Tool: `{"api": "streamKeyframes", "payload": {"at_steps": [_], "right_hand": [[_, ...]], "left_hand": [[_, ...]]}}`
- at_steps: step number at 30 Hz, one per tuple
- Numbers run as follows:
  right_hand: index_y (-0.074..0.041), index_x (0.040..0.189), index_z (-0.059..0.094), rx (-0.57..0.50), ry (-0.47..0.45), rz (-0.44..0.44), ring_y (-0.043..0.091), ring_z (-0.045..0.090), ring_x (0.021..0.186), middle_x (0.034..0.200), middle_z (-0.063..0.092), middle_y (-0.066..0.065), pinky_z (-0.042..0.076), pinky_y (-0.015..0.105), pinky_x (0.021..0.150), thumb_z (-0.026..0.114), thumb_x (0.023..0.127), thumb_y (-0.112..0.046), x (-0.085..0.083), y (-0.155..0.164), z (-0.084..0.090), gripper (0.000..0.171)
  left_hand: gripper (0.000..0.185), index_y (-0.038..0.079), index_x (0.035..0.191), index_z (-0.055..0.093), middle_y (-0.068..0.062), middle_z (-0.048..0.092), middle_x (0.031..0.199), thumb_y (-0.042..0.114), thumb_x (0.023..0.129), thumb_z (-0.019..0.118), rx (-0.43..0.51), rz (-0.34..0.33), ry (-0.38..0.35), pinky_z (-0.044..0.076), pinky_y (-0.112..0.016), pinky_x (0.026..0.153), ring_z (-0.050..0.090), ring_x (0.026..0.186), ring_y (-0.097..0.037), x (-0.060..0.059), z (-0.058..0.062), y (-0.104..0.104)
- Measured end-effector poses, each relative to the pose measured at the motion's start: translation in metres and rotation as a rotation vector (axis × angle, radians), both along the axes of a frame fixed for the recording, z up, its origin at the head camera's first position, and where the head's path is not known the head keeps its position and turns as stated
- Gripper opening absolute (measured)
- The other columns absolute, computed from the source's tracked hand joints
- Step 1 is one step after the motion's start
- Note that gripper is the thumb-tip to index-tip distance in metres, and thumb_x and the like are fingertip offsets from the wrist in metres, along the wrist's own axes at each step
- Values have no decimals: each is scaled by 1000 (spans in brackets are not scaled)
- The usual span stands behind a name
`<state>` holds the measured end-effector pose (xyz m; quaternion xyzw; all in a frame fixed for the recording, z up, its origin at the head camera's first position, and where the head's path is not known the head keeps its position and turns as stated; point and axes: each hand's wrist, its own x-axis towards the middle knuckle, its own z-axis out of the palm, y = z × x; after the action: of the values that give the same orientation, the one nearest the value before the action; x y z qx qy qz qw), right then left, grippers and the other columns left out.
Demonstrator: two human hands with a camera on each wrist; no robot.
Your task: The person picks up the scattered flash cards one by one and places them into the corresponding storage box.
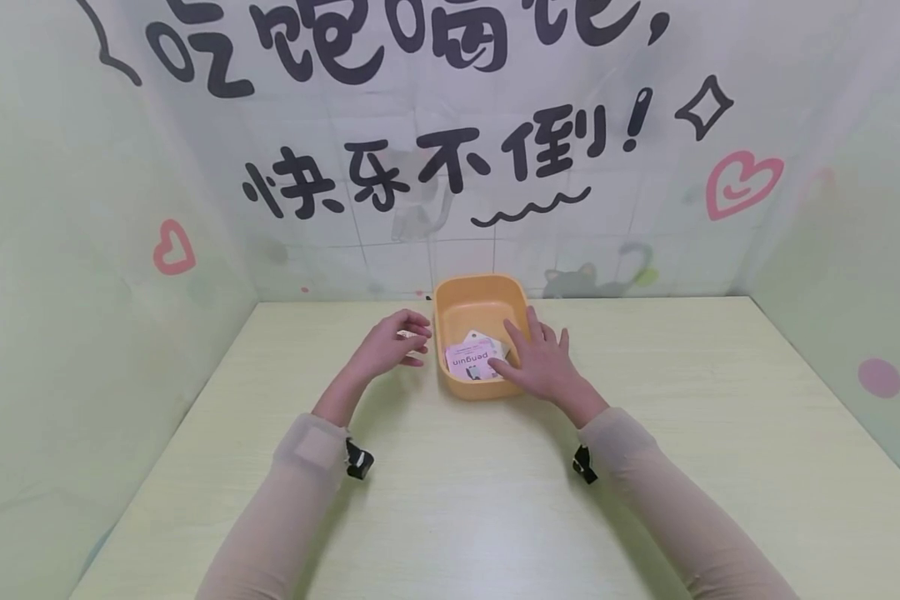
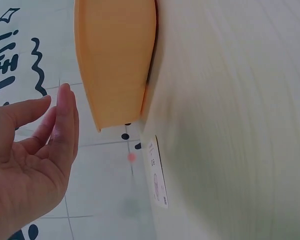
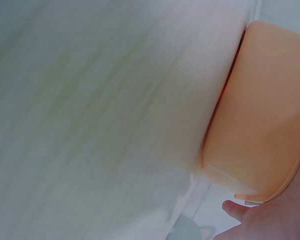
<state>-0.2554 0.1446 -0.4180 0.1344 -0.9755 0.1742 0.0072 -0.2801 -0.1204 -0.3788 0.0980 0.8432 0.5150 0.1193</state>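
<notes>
- While both sleeves frame the near table (image 1: 457, 517), right hand (image 1: 543, 367) lies flat, fingers straight, over the tub's right rim; fingertips touch the pink card (image 1: 471, 363), nothing pinched.
- Left hand (image 1: 390, 343) at 9 o'clock of the tub, relaxed, loosely curled, holding nothing I can make out.
- Small card (image 2: 158, 175) lies flat on the table near the left hand.
- Orange tub (image 1: 480, 293) sits mid-table, at 12 o'clock; cards stacked inside at its near end.
- Judgement: cards are light, thin, bendy, slick; pinch a free edge. Tub is rigid plastic, light; grip the rim.
</notes>
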Motion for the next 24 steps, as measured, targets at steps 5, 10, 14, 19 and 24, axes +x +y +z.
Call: {"api": "streamKeyframes", "payload": {"at_steps": [5,10,14,19,24], "right_hand": [[-13,158,28,1,6,4,53,25,145,166,2,25,8,78,115,50,94,-61,-2,1,-2,83],[-12,157,29,0,16,7,54,26,144,166,3,26,9,79,114,50,94,-61,-2,1,-2,83],[-12,158,28,-1,11,7,54,26,144,166,3,26,8,79,114,50,94,-60,-2,2,-1,83],[-12,158,27,5,6,8,53,26,145,166,3,26,9,78,115,49,94,-61,-2,2,-1,83],[-12,158,27,2,-1,10,54,24,145,166,2,26,7,79,115,48,94,-61,-3,2,-2,84]], "left_hand": [[35,-7,135,46,-28,55,132,4,102,51,4,-1,0,63,-32,81,65,109,-34,-3,-2,-11],[36,-9,136,45,-28,56,131,3,102,50,23,7,4,63,-32,81,64,109,-35,-8,-4,-22],[37,-8,137,45,-28,55,132,4,102,50,0,27,3,63,-32,81,63,110,-36,-14,-4,-30],[38,-8,138,44,-27,54,132,4,102,50,-30,48,1,62,-31,82,62,114,-38,-22,-5,-39],[39,-9,138,43,-27,53,133,6,103,50,-52,58,-1,62,-31,84,61,117,-41,-27,-4,-46]]}}
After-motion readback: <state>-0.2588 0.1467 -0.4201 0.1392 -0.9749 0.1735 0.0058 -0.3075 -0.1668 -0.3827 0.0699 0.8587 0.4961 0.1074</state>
